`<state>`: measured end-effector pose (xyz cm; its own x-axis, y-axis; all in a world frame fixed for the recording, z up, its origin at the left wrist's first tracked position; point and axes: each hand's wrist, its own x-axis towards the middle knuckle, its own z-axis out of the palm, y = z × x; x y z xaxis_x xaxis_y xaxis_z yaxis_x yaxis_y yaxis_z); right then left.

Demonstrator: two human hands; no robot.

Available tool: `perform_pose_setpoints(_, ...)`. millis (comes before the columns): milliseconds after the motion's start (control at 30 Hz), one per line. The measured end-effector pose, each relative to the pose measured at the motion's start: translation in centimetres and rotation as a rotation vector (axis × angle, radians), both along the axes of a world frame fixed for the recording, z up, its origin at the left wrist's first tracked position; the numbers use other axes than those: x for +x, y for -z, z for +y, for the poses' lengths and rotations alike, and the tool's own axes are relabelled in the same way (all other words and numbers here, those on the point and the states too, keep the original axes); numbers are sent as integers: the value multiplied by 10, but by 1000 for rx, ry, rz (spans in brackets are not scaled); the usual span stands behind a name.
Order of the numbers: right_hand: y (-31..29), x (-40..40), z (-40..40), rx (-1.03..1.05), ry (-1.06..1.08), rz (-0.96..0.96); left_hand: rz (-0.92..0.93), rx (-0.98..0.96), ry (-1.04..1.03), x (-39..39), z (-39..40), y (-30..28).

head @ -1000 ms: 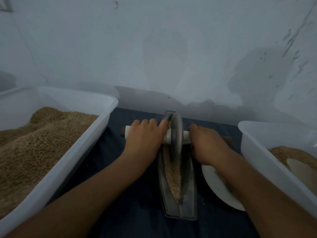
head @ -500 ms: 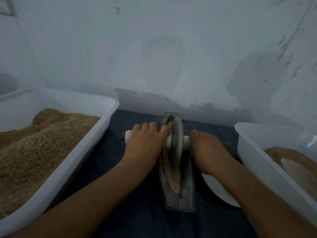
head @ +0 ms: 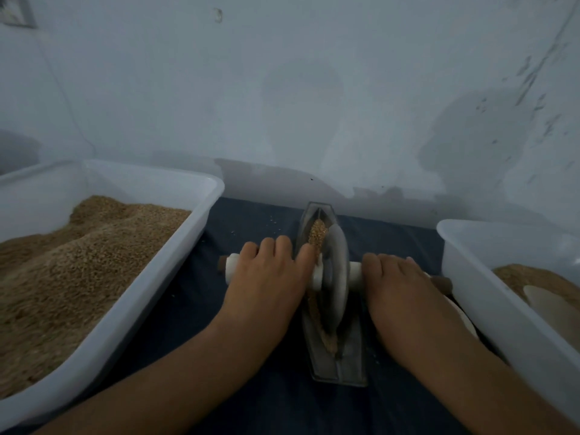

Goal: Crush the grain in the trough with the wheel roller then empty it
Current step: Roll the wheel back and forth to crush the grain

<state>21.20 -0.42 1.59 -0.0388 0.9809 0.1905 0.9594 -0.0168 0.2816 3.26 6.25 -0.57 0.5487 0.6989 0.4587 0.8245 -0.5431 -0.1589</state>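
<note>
A narrow grey metal trough (head: pixel 345 368) lies lengthwise on the dark blue cloth (head: pixel 251 221) at the centre. Brown grain (head: pixel 317 235) shows at its far end and along the groove. The grey wheel roller (head: pixel 337 277) stands upright in the groove near the middle, on a white axle handle. My left hand (head: pixel 266 284) lies over the left handle with fingers curled over it. My right hand (head: pixel 398 290) covers the right handle the same way. The groove under the wheel is hidden.
A large white tub (head: pixel 175 277) heaped with brown grain stands at the left. Another white tub (head: pixel 470 277) at the right holds grain and a pale scoop (head: pixel 552 306). A white plate (head: pixel 464 321) lies partly under my right arm. A pale wall rises just behind.
The wheel has rolled toward me from the trough's far end to about its middle, with both hands on the handles. Grain at the far end is now uncovered.
</note>
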Motion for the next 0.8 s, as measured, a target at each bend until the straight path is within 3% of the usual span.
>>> perform_pose_setpoints(467, -14, 30, 102, -130, -3, 29, -29, -14, -25, 29, 86, -6)
perform_pose_setpoints(800, 1, 21, 70, 18, -51, 51, -60, 31, -19, 19, 57, 6)
